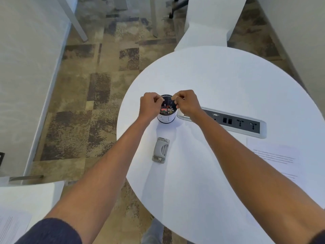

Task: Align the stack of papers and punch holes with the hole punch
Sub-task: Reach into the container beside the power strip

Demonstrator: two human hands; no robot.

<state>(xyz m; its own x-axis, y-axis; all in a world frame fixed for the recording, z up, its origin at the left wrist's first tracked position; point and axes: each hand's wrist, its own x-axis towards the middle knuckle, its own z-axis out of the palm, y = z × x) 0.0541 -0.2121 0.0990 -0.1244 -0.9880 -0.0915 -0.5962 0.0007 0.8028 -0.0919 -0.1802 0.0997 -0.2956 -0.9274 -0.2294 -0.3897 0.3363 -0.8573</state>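
Note:
A grey hole punch [160, 150] lies flat on the round white table [219, 81], between my forearms. Printed papers [281, 159] lie at the table's right edge, partly under my right arm. Both hands are over a dark mesh cup [166, 111] holding small stationery. My left hand [150, 105] pinches something tiny and pale at the cup's left rim. My right hand [186, 103] pinches at the right rim; what it holds is too small to tell.
A grey power and data socket panel [233, 122] is set into the table right of the cup. White chairs stand beyond the table [209, 23] and at lower left [26, 205], the latter carrying printed sheets [10, 226]. Patterned carpet lies to the left.

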